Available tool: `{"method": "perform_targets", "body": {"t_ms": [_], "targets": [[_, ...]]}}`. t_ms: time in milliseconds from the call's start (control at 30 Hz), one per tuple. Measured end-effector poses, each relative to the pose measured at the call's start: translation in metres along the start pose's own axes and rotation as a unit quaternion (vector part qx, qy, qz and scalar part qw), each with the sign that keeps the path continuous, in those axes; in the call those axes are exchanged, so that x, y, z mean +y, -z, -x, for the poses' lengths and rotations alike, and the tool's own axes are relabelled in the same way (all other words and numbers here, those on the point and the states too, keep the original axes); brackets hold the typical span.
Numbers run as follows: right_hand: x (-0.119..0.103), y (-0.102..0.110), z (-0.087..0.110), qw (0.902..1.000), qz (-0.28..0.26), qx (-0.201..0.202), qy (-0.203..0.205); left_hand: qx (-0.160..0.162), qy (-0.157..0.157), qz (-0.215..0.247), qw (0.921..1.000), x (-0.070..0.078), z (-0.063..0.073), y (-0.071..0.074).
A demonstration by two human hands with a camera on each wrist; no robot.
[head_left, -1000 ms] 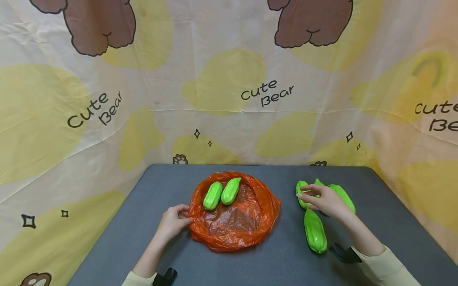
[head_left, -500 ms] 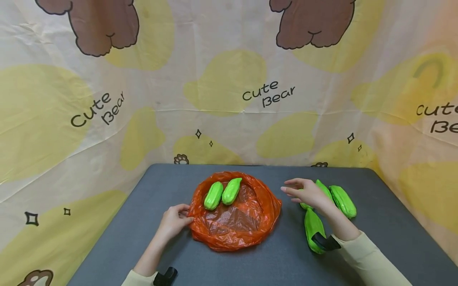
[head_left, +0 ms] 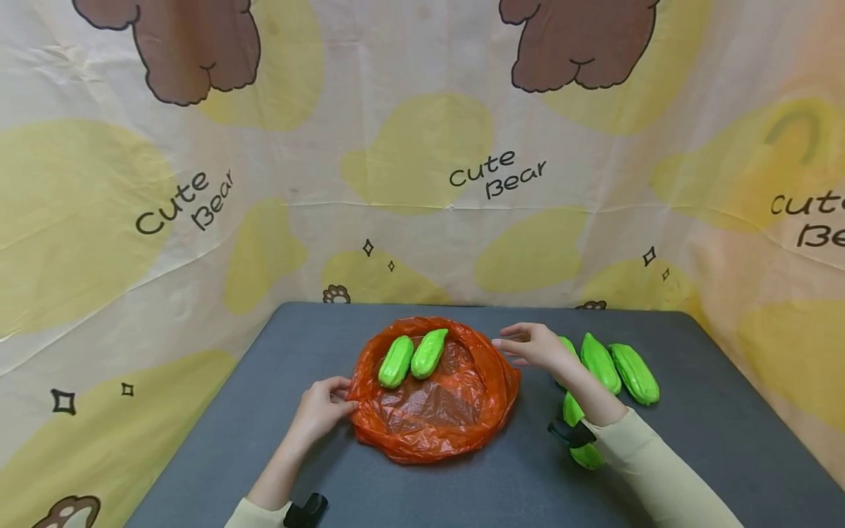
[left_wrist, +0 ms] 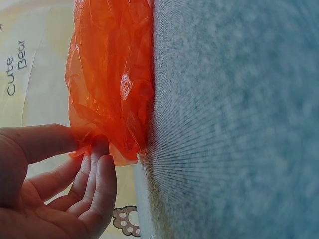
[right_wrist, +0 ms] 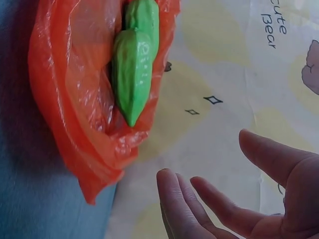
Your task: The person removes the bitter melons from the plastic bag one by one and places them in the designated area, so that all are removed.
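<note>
An orange-red plastic bag [head_left: 429, 440] lies on the table with its mouth spread wide and its rim rolled into a ring. Inside it, toward the back left, two bright green ribbed gourds [head_left: 429, 353] lie side by side. My left hand [head_left: 321, 411] pinches the bag's left edge between thumb and fingers; the left wrist view shows the thin plastic [left_wrist: 107, 84] caught at the fingertips. Just off the bag's right rim hovers my right hand [head_left: 536, 345], thumb and fingers apart with nothing between them. The right wrist view shows the gourds [right_wrist: 133, 74] in the bag beyond these fingers.
Several more green gourds [head_left: 635, 374] lie on the grey table [head_left: 488, 491] at the right, partly hidden behind my right forearm and its black wrist strap [head_left: 573, 433]. A cloth printed with bears [head_left: 409, 161] hangs around the table's back and sides.
My right hand has moved left from above the loose gourds to the bag's right rim, carrying nothing. The left hand has kept its grip on the bag. The gourds lie as before.
</note>
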State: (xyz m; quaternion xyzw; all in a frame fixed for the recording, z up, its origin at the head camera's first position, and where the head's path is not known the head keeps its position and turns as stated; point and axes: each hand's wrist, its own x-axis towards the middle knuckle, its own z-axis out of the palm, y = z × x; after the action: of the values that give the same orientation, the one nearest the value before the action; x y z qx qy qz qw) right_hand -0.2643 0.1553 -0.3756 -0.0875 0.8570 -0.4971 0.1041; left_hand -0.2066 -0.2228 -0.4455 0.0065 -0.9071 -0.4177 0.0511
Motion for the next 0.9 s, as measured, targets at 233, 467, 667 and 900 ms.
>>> {"method": "perform_targets", "body": {"t_ms": [233, 467, 667, 900], "targets": [[-0.003, -0.011, -0.011, 1.0000, 0.001, -0.003, 0.000, 0.004, -0.003, -0.003, 1.0000, -0.002, -0.002, -0.002], [-0.008, -0.023, -0.023, 0.9998, -0.006, -0.004, -0.018, 0.002, 0.003, 0.006, 1.0000, 0.000, -0.002, -0.002], [-0.007, -0.035, -0.034, 0.9996, -0.007, -0.007, -0.028, 0.000, -0.002, 0.007, 1.0000, 0.000, -0.001, -0.002], [-0.009, -0.048, -0.047, 0.9990, -0.017, -0.011, -0.041, -0.003, 0.003, 0.010, 0.9999, 0.000, -0.001, -0.002]]}}
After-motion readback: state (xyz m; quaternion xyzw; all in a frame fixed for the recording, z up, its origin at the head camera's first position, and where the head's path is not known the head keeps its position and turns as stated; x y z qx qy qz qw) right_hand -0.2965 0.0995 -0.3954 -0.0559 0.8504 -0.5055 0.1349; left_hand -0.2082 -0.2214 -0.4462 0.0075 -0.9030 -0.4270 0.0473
